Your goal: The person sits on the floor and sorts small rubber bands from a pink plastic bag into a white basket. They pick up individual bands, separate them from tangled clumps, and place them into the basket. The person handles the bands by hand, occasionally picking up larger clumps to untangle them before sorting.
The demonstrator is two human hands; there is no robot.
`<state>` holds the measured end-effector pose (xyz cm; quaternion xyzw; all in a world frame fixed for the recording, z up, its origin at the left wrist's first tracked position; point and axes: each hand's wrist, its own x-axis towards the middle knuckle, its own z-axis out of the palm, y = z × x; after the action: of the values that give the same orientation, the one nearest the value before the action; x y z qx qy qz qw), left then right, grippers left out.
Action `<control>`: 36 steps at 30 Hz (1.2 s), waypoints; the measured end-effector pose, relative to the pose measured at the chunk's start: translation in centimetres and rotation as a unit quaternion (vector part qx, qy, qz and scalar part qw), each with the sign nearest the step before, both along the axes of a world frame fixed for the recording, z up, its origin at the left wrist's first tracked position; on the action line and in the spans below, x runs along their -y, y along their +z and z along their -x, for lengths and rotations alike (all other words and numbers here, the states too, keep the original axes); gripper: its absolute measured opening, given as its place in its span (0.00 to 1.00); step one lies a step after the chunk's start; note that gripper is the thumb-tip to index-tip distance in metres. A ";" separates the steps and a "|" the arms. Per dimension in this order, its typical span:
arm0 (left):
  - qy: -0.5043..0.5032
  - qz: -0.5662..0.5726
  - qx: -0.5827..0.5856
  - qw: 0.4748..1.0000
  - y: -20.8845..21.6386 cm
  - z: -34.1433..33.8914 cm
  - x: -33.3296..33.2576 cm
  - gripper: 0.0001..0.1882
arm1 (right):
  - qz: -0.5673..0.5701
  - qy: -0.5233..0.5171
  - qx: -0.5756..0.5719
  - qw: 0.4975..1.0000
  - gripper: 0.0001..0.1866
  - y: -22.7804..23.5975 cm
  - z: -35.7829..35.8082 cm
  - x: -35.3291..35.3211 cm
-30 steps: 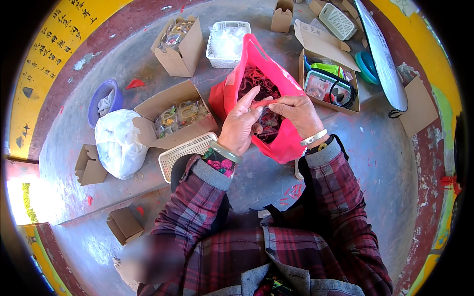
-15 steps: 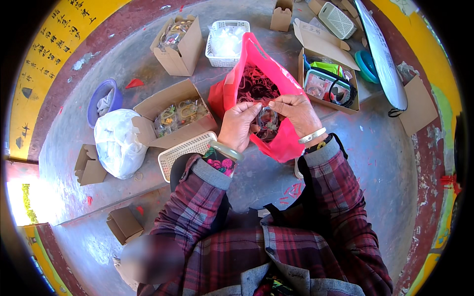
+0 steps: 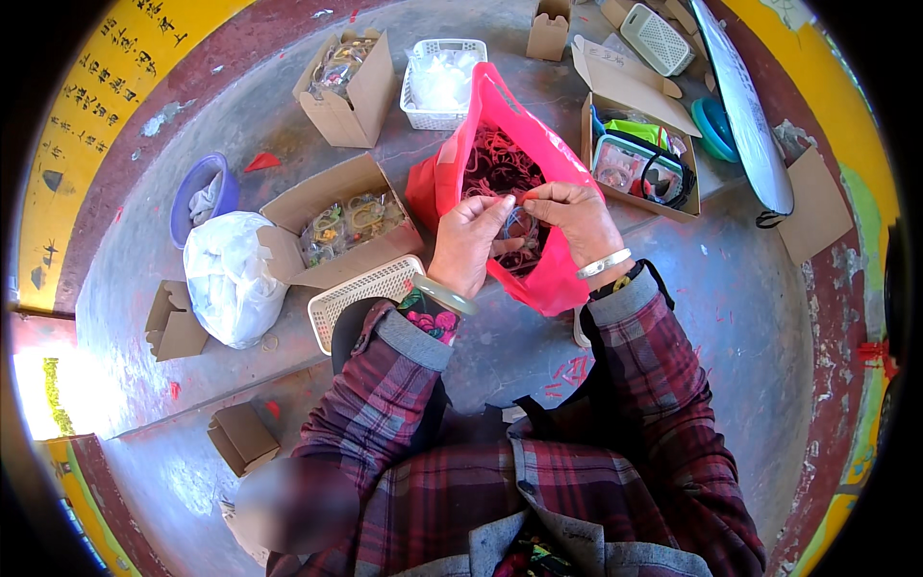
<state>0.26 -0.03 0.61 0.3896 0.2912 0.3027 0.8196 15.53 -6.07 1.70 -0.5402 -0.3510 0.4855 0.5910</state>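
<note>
Over the open mouth of a bright red bag [image 3: 555,288], both of my hands are at work close together. My left hand [image 3: 466,240] is closed in a pinch, thumb against forefinger. My right hand [image 3: 579,226] pinches in the same way just beside it. Between the fingertips runs a thin cord [image 3: 519,223], with a pale bluish loop hanging below; its finer detail is too small to make out. Inside the bag lies a heap of dark red cords [image 3: 500,165].
Left of the bag are a cardboard box [image 3: 351,260] of small bagged items, a cream plastic basket [image 3: 370,293] and a white plastic sack [image 3: 234,279]. A box of packets [image 3: 639,173] sits at right. Farther off are another carton [image 3: 361,111] and a white basket [image 3: 442,120].
My hands have shifted very slightly, with the right one a little higher and farther left. The loop below the fingers hangs differently. The bag and boxes stay put.
</note>
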 end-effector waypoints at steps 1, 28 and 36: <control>-0.002 -0.005 -0.004 1.000 0.1 0.0 0.0 0.09 | -0.002 0.005 -0.001 1.000 0.06 0.1 0.0 0.0; 0.034 -0.067 -0.013 0.997 0.0 -0.2 0.3 0.11 | 0.022 0.018 -0.009 1.000 0.07 0.5 0.4 0.3; 0.054 -0.057 -0.019 0.997 0.3 -0.3 0.3 0.11 | 0.004 0.006 -0.036 0.999 0.06 0.4 0.4 0.4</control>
<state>0.54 -0.35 0.92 0.4251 0.3096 0.3551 0.7729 15.11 -6.47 2.11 -0.5229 -0.3306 0.5099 0.5978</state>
